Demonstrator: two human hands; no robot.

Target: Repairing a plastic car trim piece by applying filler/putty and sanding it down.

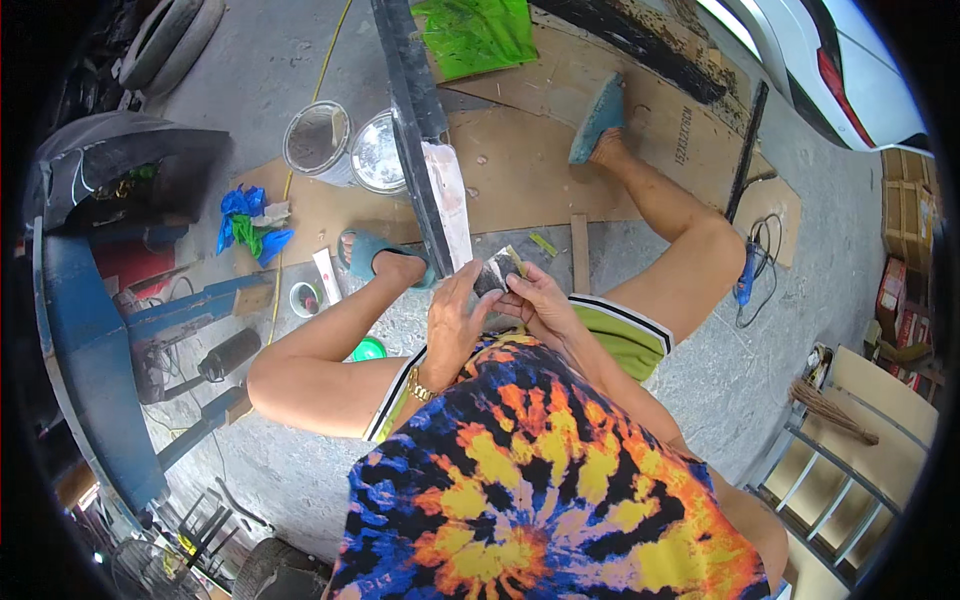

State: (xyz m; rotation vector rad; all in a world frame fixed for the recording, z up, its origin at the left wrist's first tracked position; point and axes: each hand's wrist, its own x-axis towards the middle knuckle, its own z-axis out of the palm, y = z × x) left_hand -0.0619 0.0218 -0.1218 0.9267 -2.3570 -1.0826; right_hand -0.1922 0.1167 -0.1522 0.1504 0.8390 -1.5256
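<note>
Close in front of my body, both hands are on a small flat dark piece (491, 276) with pale smears and a yellow-green edge; its exact kind is unclear. My left hand (455, 325) has its thumb and fingers closed at the piece's left side. My right hand (545, 300) pinches its right side. Just beyond the left fingertips is the near end of a long dark panel (405, 90), which bears a whitish, pink-tinged coated patch (449, 195). A thin yellow-green strip (543, 244) lies on the floor ahead.
Two metal cans (318, 140) (378, 152) stand left of the panel. Blue and green crumpled plastic (250, 222), a white tube (327, 275) and a small cup (304, 298) lie nearer. Cardboard (520, 180) covers floor ahead. A corded blue tool (745, 275) and a chair (840, 460) are right.
</note>
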